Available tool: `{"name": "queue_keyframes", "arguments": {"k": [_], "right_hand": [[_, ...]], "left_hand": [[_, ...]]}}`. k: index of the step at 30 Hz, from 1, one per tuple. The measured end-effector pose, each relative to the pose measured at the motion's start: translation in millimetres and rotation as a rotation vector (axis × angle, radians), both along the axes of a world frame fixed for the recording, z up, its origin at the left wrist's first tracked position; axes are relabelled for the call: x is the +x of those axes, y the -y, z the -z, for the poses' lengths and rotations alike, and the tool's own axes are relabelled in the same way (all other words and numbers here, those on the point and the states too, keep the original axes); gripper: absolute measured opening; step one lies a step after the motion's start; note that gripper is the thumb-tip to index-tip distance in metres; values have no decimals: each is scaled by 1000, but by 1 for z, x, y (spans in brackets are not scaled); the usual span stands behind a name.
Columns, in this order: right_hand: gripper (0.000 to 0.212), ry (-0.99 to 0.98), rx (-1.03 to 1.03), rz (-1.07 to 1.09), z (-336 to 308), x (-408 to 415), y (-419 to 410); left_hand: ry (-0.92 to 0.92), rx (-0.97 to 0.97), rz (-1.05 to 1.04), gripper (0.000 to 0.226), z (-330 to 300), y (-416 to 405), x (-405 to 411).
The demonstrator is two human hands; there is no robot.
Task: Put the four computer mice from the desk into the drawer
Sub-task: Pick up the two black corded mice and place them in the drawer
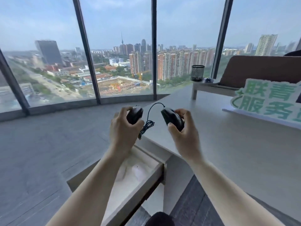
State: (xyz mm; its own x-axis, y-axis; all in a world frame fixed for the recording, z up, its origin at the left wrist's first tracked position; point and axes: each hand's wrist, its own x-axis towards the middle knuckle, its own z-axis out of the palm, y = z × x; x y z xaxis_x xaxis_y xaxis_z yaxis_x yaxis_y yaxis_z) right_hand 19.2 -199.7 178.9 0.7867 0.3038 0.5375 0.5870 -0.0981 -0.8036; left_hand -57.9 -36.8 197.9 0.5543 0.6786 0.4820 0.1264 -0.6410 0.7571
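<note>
Two black mice held above the open drawer at the desk's near corner.

The drawer (130,181) stands pulled out, a white mouse (138,171) inside. Above it, the left hand (123,128) grips a black mouse (135,115); the right hand (182,132) clasps a corded black mouse (172,119) over the desk (228,144) edge. Farther back: a green sign (268,100), a mesh cup (197,73), then windows (114,54).

We see the green sign (267,100) cut off at the right edge; the pale shape in the drawer (138,171) is blurred, perhaps a mouse.
</note>
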Motion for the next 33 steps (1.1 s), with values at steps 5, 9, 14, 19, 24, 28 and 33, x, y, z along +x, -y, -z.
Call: {"name": "queue_keyframes", "arguments": {"k": [5, 9, 14, 19, 24, 28, 33], "right_hand": [[33, -122, -94, -183, 59, -43, -73], [38, -221, -293, -247, 111, -67, -114], [45, -298, -650, -292, 171, -80, -153], [53, -343, -999, -305, 206, -85, -185], [55, -332, -1257, -286, 222, -81, -204], [53, -306, -1382, -271, 238, -75, -207], [43, -235, -1321, -266, 235, -77, -203]], "left_hand": [[-144, -65, -157, 47, 62, -58, -47], [-343, -133, -200, 48, 117, -91, -71], [-664, -227, -234, 55, 178, -118, -84], [-987, -221, -209, 56, 224, -133, -81], [-1189, -219, -180, 45, 252, -140, -71], [-1265, -254, -171, 49, 268, -148, -70], [-1234, -278, -152, 60, 258, -152, -67]]}}
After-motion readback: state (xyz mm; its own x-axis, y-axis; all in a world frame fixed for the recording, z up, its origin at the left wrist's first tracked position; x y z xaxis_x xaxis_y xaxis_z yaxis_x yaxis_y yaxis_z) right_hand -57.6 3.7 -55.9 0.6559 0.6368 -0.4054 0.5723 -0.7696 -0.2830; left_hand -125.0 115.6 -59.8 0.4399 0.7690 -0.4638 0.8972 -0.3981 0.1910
